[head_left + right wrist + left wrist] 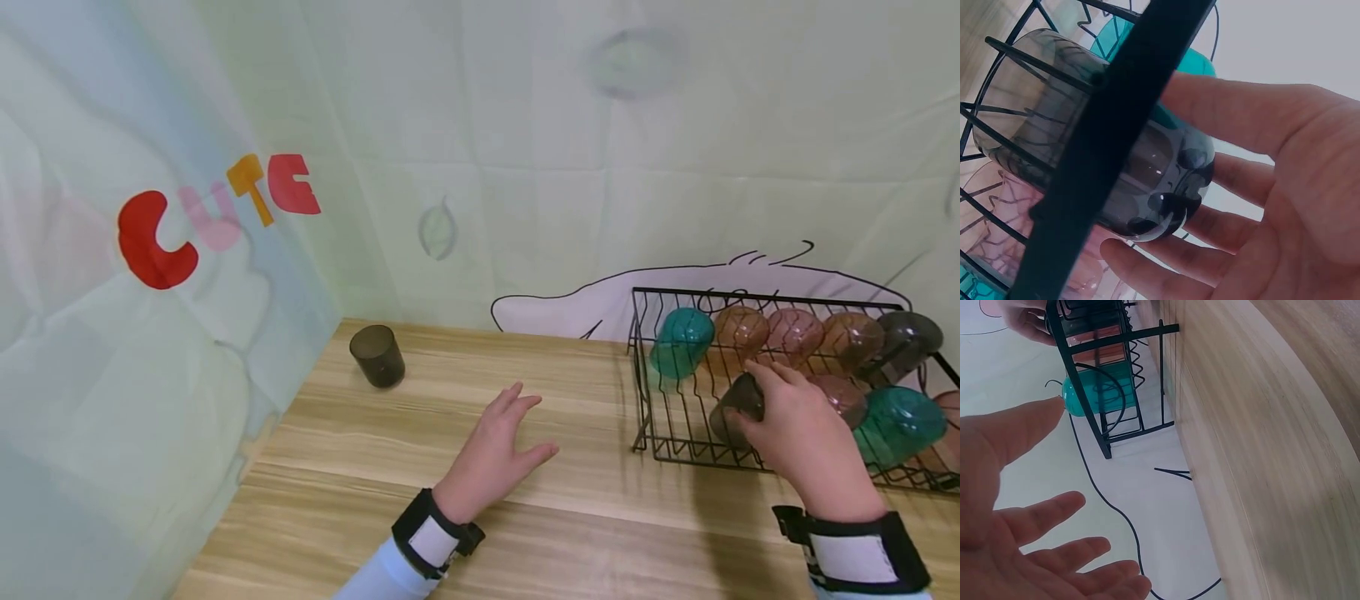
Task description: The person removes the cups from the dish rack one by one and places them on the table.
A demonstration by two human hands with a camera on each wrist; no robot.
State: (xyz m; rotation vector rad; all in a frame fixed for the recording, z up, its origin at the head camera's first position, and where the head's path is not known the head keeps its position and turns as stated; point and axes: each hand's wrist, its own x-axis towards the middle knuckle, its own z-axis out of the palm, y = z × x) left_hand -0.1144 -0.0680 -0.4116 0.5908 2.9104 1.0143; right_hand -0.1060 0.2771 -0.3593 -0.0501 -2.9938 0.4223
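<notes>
My right hand (pixel 798 433) grips a dark grey see-through cup (pixel 737 410) at the front of a black wire rack (pixel 720 454). In the right wrist view, the thumb lies on one side of this cup's rounded base and the fingers on the other; a rack bar partly hides it. The cup lies tilted among the wires. My left hand (pixel 491 454) hovers over the table with fingers spread and nothing in it. A second dark cup (pixel 378 358) stands upright at the table's far left corner.
Behind the gripped cup, a teal cup (pixel 682 342), an amber cup (pixel 741 337), a pink cup (pixel 795 333) and others form the rack's back row. Another teal cup (pixel 900 425) sits front right. A printed curtain (pixel 525 208) hangs behind the wooden table (pixel 585 517).
</notes>
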